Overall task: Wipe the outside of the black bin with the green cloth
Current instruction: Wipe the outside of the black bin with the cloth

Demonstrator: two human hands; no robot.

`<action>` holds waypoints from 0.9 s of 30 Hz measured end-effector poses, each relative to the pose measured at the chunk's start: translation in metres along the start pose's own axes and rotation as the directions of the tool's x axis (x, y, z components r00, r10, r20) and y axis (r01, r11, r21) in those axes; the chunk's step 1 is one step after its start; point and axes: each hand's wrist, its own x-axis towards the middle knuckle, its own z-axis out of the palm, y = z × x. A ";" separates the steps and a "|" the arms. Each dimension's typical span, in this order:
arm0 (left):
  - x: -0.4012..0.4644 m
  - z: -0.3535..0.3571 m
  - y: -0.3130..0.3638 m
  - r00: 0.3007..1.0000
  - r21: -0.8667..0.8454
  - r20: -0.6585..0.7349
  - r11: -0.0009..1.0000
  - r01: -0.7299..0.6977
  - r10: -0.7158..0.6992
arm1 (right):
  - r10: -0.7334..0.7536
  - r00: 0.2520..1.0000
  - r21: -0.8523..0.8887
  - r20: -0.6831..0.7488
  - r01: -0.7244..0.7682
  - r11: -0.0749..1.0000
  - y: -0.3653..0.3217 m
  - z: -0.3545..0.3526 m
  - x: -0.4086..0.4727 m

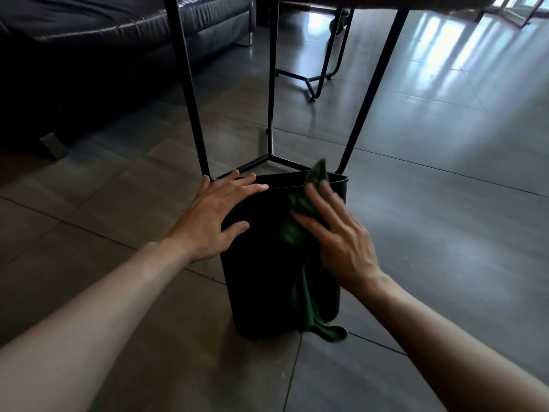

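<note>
Your left hand [218, 214] lies flat with fingers straight on the bin's upper left side, fingertips at the rim. Your right hand [334, 234] presses the green cloth [300, 230] against the front wall with spread, extended fingers; nothing is pinched. One cloth end sticks up past the rim, the other trails down to the tiled floor [445, 233]. The black bin [261, 286] stands upright on the floor, touching black metal table legs [190, 93]. Dark sofa [89, 55] at far left.

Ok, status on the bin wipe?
Left hand flat, steadying black bin. Right hand pressing green cloth on bin side. Table legs behind.
</note>
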 end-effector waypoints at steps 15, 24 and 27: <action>-0.002 -0.002 0.003 1.000 0.024 0.010 1.000 0.003 -0.003 | -0.394 0.826 -0.033 0.404 0.443 0.896 -0.027 0.032 -0.077; -0.005 -0.002 0.005 1.000 0.016 -0.012 1.000 0.007 -0.007 | 0.234 0.968 0.109 -0.094 -0.223 0.969 -0.019 -0.005 0.039; -0.006 -0.003 0.006 1.000 0.010 -0.007 1.000 0.002 -0.002 | -0.004 1.000 0.075 -0.002 0.004 0.997 -0.039 0.013 0.008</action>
